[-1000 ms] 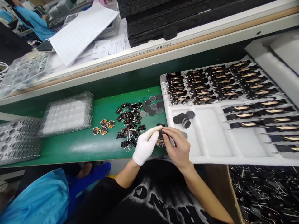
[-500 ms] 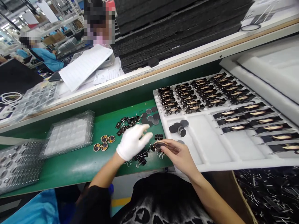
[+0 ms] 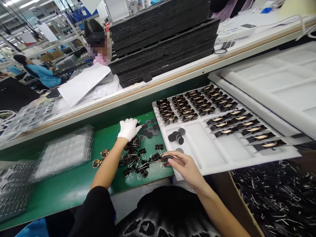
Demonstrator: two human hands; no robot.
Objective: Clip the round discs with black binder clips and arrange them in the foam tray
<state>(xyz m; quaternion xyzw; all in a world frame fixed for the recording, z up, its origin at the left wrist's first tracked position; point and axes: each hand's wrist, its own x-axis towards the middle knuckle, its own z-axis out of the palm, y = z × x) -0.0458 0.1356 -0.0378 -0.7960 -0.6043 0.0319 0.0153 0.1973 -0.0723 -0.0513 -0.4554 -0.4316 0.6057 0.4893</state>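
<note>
My right hand (image 3: 185, 166), bare, pinches a round gold-rimmed piece (image 3: 167, 159) with a dark disc face, just left of the white foam tray (image 3: 203, 144). Farther off, my left hand (image 3: 128, 129) in a white glove reaches over the far end of a pile of black binder clips (image 3: 132, 158). Its thumb stands apart from the fingers; what lies under the fingertips is hidden. To its right, dark round discs (image 3: 150, 129) lie on the green bench. More discs (image 3: 176, 136) rest on the tray, beside rows of clipped pieces (image 3: 192, 103).
Several round gold-rimmed pieces (image 3: 96, 163) lie left of my left forearm. Clear plastic trays (image 3: 64, 153) are stacked on the bench's left. A box of binder clips (image 3: 276, 200) stands at lower right. Behind the ledge (image 3: 128, 90) are black foam sheets (image 3: 160, 39) and a person (image 3: 98, 46).
My left hand has moved away from near my right hand to the far end of the clip pile. My right hand still holds the round piece. The camera view has shifted.
</note>
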